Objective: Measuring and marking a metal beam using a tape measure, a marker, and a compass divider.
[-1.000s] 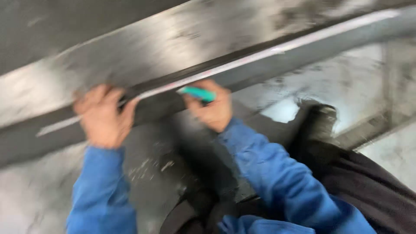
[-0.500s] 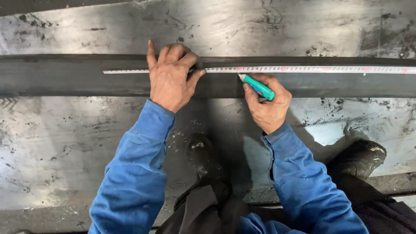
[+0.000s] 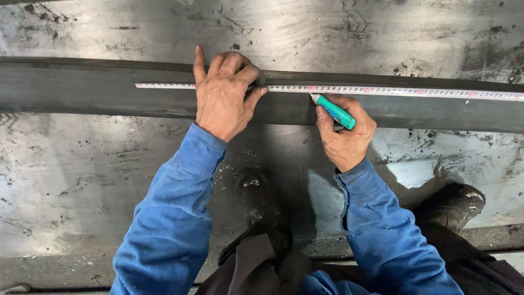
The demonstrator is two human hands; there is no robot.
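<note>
A long dark metal bar [image 3: 82,90] lies across a steel plate floor [image 3: 82,180]. A white measuring tape [image 3: 393,92] runs along the bar's top. My left hand [image 3: 224,98] presses flat on the tape and bar, fingers spread. My right hand [image 3: 345,134] grips a teal marker [image 3: 334,111], whose white tip touches the bar just below the tape. Both arms wear blue sleeves.
My two dark boots [image 3: 259,196] [image 3: 450,205] stand on the scuffed steel plate below the bar. A further steel plate [image 3: 327,33] lies beyond the bar. A plate edge and seam run along the bottom.
The view has steadied from a tilted blur to level. My left hand stays on the tape, and the marker tip has come down to the bar by the tape.
</note>
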